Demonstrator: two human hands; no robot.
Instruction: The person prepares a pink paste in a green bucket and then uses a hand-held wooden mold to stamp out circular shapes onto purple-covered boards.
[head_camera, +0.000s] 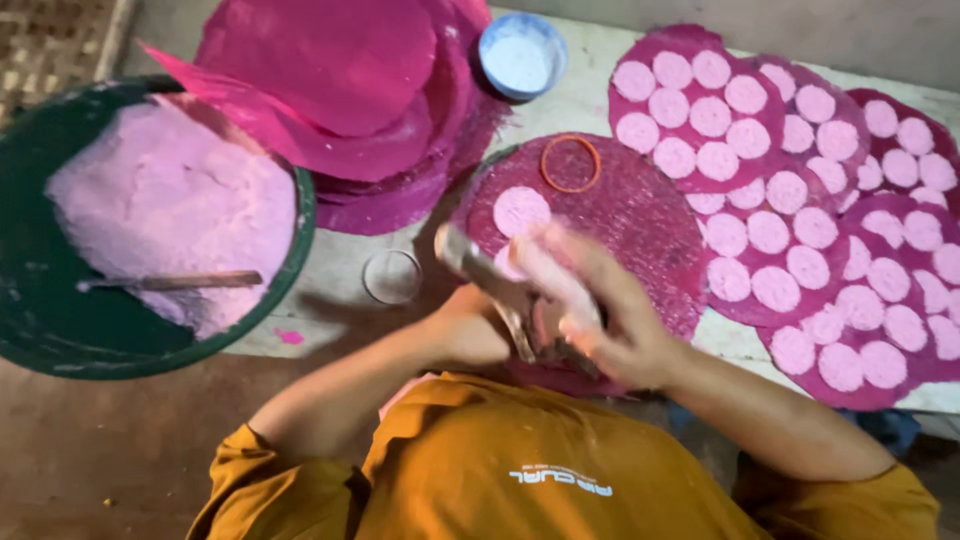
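While pink dough waits in a green basin (300, 215) at the far left, a person in an orange shirt works over a round magenta mat (640, 215) at the near edge of a pale table (590, 100). The left hand (468, 332) is closed around the lower end of a metal scraper (478, 268). The right hand (600, 318) lays its dough-dusted fingers (548, 272), straight and pressed together, along the blade; motion blur hides whether the thumb closes beneath.

One pale pink disc (521, 210) already lies on this mat, just beyond the scraper's tip. The step in hand looks like the shaping of a second disc beside it. The next move calls for a spot that touches neither that disc nor the orange ring (570, 163) lying farther back on the same mat.

Open room is on the mat's right half. Beyond it, filled mats (770, 190) overlap to the table's right end. A stack of bare magenta mats (350, 90) and a blue bowl (520, 55) of white powder sit to the far left, and a clear ring (392, 277) lies near the table's front edge.
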